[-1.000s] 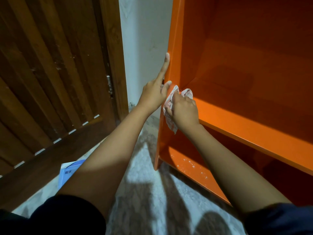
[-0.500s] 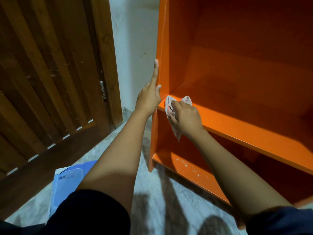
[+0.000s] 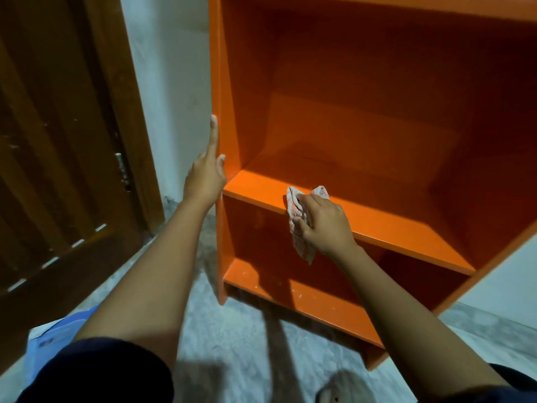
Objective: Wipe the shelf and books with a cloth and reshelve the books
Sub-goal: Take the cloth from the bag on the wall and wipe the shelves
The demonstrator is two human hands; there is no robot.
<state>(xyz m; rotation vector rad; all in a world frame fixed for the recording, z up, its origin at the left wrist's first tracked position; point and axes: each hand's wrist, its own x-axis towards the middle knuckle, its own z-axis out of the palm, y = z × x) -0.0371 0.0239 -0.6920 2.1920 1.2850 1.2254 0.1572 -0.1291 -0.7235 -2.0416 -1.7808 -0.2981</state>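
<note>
Shelf (image 3: 377, 225), orange, stands right of a wooden door (image 3: 58, 141); a blue book (image 3: 55, 335) lies on the floor (image 3: 247, 359), well left of it; left grip (image 3: 205, 178), fingers straight, rests on its left side; right grip (image 3: 322, 225) clutches the cloth (image 3: 299, 242) on its middle board's front edge

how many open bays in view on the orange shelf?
2: upper bay above the board where the right hand holds the cloth; lower bay beneath it. More may sit above the frame.

Grey floor (image 3: 232, 344) bears an orange shelf (image 3: 406, 225) and a blue book (image 3: 49, 341); a cloth (image 3: 296, 225) drapes the middle board — front edge.
</note>
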